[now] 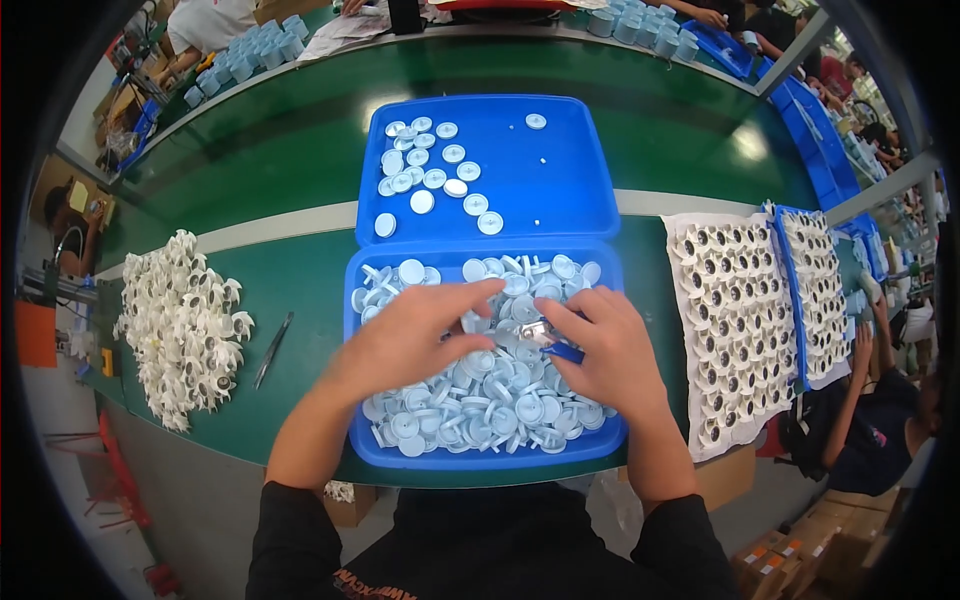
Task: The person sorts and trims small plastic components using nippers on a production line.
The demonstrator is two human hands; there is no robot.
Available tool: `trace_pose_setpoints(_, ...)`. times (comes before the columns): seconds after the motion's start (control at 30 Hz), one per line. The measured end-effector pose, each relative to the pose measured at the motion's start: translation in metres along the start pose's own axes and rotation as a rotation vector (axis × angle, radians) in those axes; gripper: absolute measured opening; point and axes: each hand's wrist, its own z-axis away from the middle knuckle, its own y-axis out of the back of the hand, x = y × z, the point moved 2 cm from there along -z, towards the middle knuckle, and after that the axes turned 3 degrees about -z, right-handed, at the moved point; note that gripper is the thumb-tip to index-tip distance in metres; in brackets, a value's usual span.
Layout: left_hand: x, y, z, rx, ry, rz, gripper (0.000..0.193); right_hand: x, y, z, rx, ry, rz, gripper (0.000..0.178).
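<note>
My right hand is closed around a small pair of cutting pliers with blue handles and a shiny metal head. The pliers' jaws point left, toward my left hand. Between the thumb and fingers of that hand is a light blue round cap, partly covered by the fingers. Both hands are over a blue tray heaped with similar light blue caps, each a disc with a short stem. Behind it, a second blue tray holds scattered caps, mostly toward its left side.
A pile of white finned impellers lies on the green table at the left, with tweezers beside it. Rows of white impellers stand on a cloth at the right. Other people work across and to the right, near light blue cups.
</note>
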Motion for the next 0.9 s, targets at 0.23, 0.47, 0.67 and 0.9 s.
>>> trace_pose_setpoints(0.23,-0.018,0.008,-0.013,0.581,-0.007,-0.357,0.043,-0.012,0.006,0.000,-0.046,0.076,0.112,0.074)
trace_pose_setpoints(0.47,-0.031,-0.014,-0.013,0.233,-0.216,-0.401,0.025,-0.012,0.009,0.000,-0.033,0.098,0.005,0.079)
trace_pose_setpoints(0.67,-0.020,-0.007,-0.012,0.253,-0.385,-0.396,0.022,0.001,0.004,0.006,-0.031,0.014,-0.134,0.070)
trace_pose_setpoints(0.9,0.007,-0.001,-0.001,0.216,-0.590,-0.292,0.028,0.003,0.004,0.005,-0.062,-0.032,-0.268,0.060)
